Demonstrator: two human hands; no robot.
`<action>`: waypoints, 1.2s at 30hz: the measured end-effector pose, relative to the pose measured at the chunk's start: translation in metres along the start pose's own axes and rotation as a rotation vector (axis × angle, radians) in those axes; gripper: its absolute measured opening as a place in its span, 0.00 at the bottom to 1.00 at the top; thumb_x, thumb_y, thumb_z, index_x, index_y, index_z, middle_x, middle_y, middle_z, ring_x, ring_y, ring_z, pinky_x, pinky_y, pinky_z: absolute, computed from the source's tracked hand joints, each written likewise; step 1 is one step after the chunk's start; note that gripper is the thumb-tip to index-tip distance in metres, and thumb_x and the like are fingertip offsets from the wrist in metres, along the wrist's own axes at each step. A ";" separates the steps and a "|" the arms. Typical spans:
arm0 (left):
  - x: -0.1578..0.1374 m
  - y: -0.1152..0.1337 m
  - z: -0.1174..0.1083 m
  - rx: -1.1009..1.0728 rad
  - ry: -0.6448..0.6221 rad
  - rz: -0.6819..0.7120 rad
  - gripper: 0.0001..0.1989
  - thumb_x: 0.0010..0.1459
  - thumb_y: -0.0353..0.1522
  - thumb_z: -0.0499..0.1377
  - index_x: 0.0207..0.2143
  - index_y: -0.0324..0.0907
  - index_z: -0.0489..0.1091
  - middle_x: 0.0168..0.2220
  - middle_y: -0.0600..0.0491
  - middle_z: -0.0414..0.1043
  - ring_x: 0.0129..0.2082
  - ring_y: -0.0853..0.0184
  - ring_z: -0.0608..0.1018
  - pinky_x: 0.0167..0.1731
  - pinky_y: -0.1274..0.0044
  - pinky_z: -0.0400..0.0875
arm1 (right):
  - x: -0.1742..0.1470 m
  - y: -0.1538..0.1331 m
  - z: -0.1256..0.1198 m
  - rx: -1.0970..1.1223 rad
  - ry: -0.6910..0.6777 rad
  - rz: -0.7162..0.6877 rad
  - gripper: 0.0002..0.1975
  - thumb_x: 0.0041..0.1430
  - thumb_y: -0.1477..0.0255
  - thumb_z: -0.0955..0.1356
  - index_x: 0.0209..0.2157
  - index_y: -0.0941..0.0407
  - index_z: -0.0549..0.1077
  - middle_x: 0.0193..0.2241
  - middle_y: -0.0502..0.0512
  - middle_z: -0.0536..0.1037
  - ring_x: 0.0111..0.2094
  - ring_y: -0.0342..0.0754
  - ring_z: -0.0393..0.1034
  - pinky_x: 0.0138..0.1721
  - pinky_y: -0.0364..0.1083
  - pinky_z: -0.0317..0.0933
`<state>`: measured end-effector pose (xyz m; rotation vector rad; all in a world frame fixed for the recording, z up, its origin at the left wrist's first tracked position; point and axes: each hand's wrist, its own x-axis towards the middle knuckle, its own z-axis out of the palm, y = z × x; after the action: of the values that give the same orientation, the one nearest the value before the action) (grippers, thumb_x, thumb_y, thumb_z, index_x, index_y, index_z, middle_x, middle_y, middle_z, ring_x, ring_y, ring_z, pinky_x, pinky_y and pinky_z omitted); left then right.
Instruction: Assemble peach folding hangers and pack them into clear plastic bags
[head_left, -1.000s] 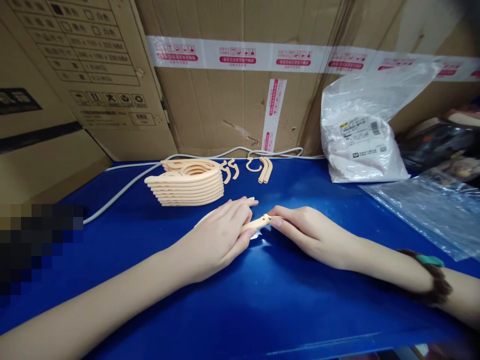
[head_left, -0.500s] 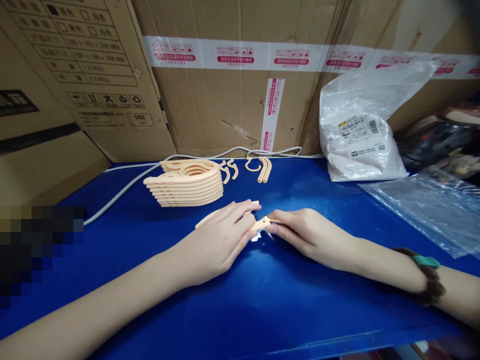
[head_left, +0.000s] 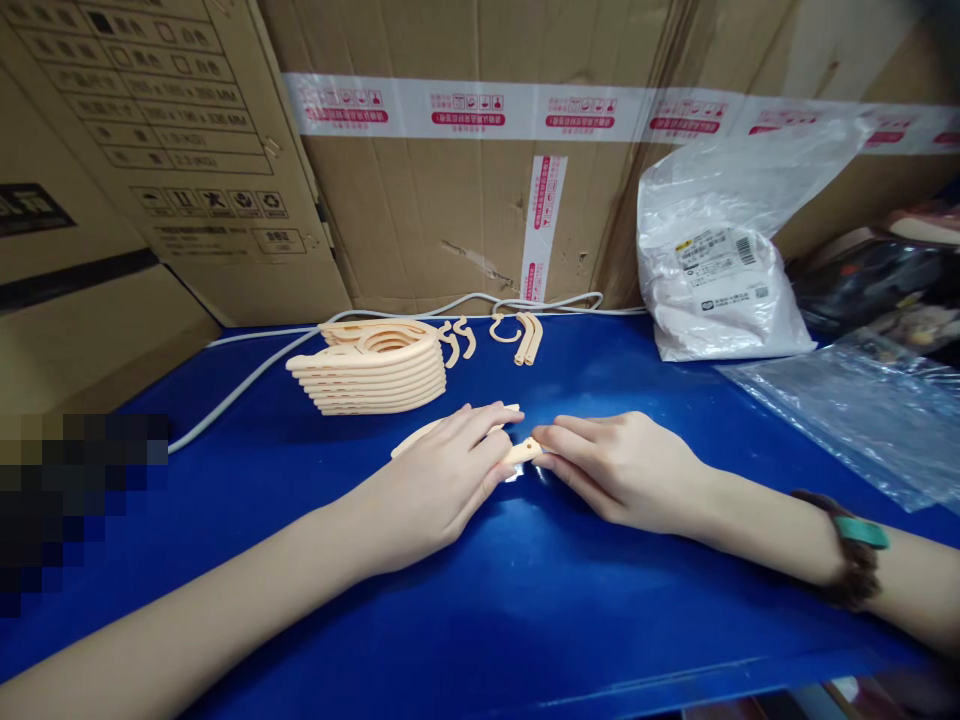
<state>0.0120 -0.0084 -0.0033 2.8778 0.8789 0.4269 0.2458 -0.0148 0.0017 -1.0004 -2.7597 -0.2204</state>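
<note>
A cream plastic folding hanger (head_left: 526,450) lies low over the blue table, mostly covered by my left hand (head_left: 457,465). That hand is closed on it, with the fingers over its top and the thumb along the near edge. One curved end shows left of the knuckles, and a short end with a small hole sticks out to the right. At this holed end, my right hand (head_left: 600,460) pinches with thumb and fingers together. What lies inside the pinch is mostly hidden; half a second ago a thin cream hanger part showed there.
A stack of cream hangers (head_left: 367,370) stands at the back left. Beside it lie loose hooks (head_left: 466,338), another hook (head_left: 504,330) and curved arms (head_left: 529,340). A white cable (head_left: 259,385) runs behind. At right are a white bag (head_left: 724,290) and clear plastic (head_left: 847,410). Cardboard boxes (head_left: 450,210) wall the back.
My right hand has turned slightly and its fingers have closed in over the holed end, hiding the thin part. My left hand and the hanger have barely moved.
</note>
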 end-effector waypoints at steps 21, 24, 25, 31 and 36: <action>0.002 0.000 0.003 0.015 0.031 0.016 0.18 0.70 0.33 0.42 0.53 0.35 0.65 0.61 0.39 0.62 0.63 0.54 0.64 0.59 0.59 0.63 | 0.002 0.001 -0.007 0.195 0.000 0.058 0.20 0.70 0.65 0.57 0.34 0.58 0.75 0.25 0.51 0.70 0.23 0.41 0.63 0.25 0.43 0.50; 0.002 -0.001 0.003 -0.013 0.030 0.009 0.17 0.70 0.32 0.43 0.54 0.36 0.64 0.61 0.40 0.63 0.62 0.55 0.65 0.60 0.59 0.63 | 0.002 0.000 -0.007 0.244 -0.007 0.065 0.19 0.70 0.66 0.58 0.32 0.58 0.74 0.24 0.50 0.70 0.22 0.40 0.62 0.25 0.42 0.50; 0.002 -0.001 0.003 -0.018 0.031 0.010 0.17 0.70 0.32 0.43 0.54 0.37 0.64 0.61 0.40 0.63 0.62 0.56 0.65 0.60 0.59 0.63 | 0.001 0.000 -0.007 0.239 -0.003 0.065 0.18 0.70 0.67 0.58 0.32 0.58 0.74 0.24 0.50 0.70 0.22 0.40 0.62 0.25 0.42 0.50; 0.002 -0.002 0.002 0.006 0.019 0.045 0.16 0.70 0.32 0.43 0.48 0.38 0.68 0.59 0.40 0.65 0.62 0.55 0.65 0.60 0.58 0.62 | 0.002 0.001 -0.004 0.072 0.060 0.008 0.18 0.69 0.65 0.58 0.36 0.57 0.76 0.26 0.52 0.72 0.24 0.42 0.65 0.26 0.44 0.50; 0.002 -0.001 -0.003 -0.071 -0.025 0.029 0.15 0.70 0.34 0.44 0.45 0.39 0.69 0.58 0.42 0.66 0.64 0.57 0.62 0.62 0.60 0.59 | 0.002 0.007 -0.009 0.075 0.027 -0.057 0.21 0.69 0.60 0.58 0.36 0.57 0.76 0.26 0.52 0.72 0.25 0.43 0.66 0.27 0.44 0.51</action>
<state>0.0126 -0.0066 0.0002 2.8285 0.8025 0.4156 0.2503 -0.0102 0.0115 -0.8949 -2.7519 -0.1363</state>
